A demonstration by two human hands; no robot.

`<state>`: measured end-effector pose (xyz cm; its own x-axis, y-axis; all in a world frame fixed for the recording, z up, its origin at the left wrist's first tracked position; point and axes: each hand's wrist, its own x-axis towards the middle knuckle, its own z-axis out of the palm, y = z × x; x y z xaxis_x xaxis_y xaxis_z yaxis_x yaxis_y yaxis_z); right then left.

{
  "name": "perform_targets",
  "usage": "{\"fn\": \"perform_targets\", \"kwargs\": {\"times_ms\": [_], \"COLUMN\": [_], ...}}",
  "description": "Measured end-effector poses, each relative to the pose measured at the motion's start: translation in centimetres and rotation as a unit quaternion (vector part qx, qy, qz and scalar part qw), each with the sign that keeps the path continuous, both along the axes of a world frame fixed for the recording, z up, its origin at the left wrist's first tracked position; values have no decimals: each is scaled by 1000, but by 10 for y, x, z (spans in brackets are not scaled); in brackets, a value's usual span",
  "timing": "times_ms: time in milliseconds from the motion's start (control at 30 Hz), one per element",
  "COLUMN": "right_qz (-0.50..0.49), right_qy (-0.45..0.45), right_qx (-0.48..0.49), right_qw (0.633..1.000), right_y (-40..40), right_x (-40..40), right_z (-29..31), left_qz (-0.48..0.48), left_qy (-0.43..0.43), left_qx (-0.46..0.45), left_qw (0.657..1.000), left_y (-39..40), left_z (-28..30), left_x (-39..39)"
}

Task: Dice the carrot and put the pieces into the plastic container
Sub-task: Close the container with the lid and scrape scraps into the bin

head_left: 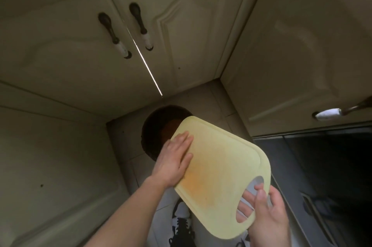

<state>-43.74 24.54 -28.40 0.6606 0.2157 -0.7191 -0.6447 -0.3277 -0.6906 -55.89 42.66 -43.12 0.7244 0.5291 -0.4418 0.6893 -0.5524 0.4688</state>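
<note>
Over the bin: a pale yellow cutting board [221,158] is held tilted, its far rounded end lowest and hanging above the opening of a dark round bin [155,126] on the tiled floor [221,101].
Cutting board surface: bare except for an orange stain near its lower left edge; a groove runs round the rim, and an oval handle hole sits at the end farthest from the bin.
Left hand [174,161]: laid flat on the board's left edge just short of the bin, fingers straight and close together, pointing toward the bin, palm pressed on the board's face.
Right hand [265,212]: grips the board's handle end, farthest from the bin; its fingers [246,199] come up through the handle hole from beneath and the thumb lies over the rim, so the edge is pinched between them.
Carrot: no piece can be made out on the board; something brownish-orange shows inside the bin just past the board's far end, too dim to name.
Beyond the bin: cream cabinet doors [181,35] with dark handles [141,25], meeting in a corner behind it.
Right of the bin: a dark glass-fronted oven door [322,166].
Nearer than the bin: black-and-white shoes [182,224] on the floor under the board.
</note>
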Motion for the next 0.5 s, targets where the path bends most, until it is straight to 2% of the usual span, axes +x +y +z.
{"fn": "perform_targets", "kwargs": {"times_ms": [67,133,200,300,367,433,500], "right_qz": [-22,-58,-94,-93,-115,-136,-191], "right_qy": [0,14,30,32,57,55,-33], "right_qx": [16,43,73,108,113,123,119], "right_qw": [1000,997,992,989,985,982,974], "right_y": [-9,-20,-30,-53,-66,-74,-96], "right_x": [2,4,6,10,17,30,48], "right_z": [16,31,44,67,93,136,186], "left_qz": [88,215,329,426,434,383,317], "left_qy": [59,97,81,-13,-57,-80,-143], "left_qx": [28,25,-50,-157,-215,-228,-220], "left_qw": [994,971,940,891,873,892,911], "left_y": [5,16,28,35,33,22,6], "left_z": [-2,4,17,67,116,174,240], "left_x": [-9,-19,-20,-4,11,20,24]}}
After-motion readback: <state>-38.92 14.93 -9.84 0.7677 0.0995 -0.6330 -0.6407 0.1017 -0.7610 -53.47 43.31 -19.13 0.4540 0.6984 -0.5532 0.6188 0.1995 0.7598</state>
